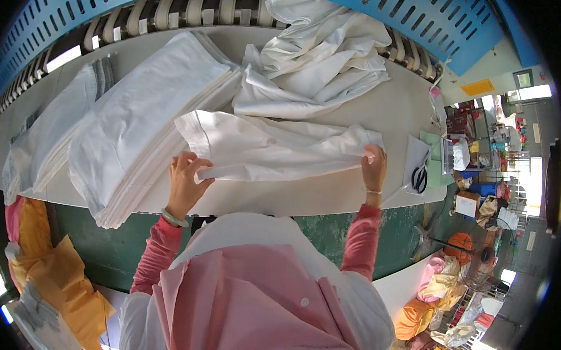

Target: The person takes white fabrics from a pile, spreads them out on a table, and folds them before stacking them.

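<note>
- pale, smooth tabletop (403, 108) below blue slotted guard (418, 31)
- left grip (186, 180), right grip (373, 169): both pinching long white cloth (281, 149)
- cluttered room's (489, 190) edges cut off, dark

A pale table (404, 105) is curving across the centre; green floor (393, 236) is showing toward four o'clock, where a fan (487, 254) is standing; a bright panel (534, 186) is glowing at three o'clock.

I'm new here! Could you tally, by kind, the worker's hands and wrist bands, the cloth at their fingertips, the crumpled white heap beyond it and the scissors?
Hands: 2 (left hand, right hand)
Wrist bands: 2 (left band, right band)
White cloth at the fingertips: 1
Crumpled white heap: 1
Scissors: 1
Total: 7
</note>
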`<act>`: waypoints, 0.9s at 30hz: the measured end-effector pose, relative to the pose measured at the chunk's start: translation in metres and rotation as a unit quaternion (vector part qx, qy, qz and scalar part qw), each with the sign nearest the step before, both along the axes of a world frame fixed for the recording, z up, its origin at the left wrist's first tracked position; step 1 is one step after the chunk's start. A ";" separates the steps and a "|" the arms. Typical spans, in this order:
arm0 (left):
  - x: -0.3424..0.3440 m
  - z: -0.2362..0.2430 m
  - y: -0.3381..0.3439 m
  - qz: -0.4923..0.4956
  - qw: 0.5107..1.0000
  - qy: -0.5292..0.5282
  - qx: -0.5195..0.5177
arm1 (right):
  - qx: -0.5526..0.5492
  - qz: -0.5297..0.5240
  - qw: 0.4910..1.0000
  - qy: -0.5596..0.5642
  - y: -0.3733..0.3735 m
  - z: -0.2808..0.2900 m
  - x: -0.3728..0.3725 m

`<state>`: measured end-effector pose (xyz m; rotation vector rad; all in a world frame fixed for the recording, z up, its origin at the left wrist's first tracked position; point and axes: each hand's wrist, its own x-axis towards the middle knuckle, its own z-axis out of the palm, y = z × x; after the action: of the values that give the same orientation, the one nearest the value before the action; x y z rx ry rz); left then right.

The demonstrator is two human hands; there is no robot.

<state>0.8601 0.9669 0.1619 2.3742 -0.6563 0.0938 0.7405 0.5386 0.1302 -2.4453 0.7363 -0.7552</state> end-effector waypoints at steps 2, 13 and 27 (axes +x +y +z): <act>0.001 -0.002 0.002 -0.048 0.999 0.002 -0.006 | 0.003 0.200 0.973 0.111 -0.015 0.006 -0.002; -0.013 -0.017 0.035 -0.118 0.992 0.016 -0.038 | -0.137 0.117 0.967 0.179 -0.044 -0.016 -0.030; -0.014 0.015 0.071 -0.163 0.960 0.228 0.013 | -0.048 0.013 0.993 0.111 -0.053 0.022 -0.033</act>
<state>0.8457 1.0376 0.1772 2.1646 -0.8054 -0.5901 0.7075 0.4852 0.1525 -2.6513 0.7637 -0.5255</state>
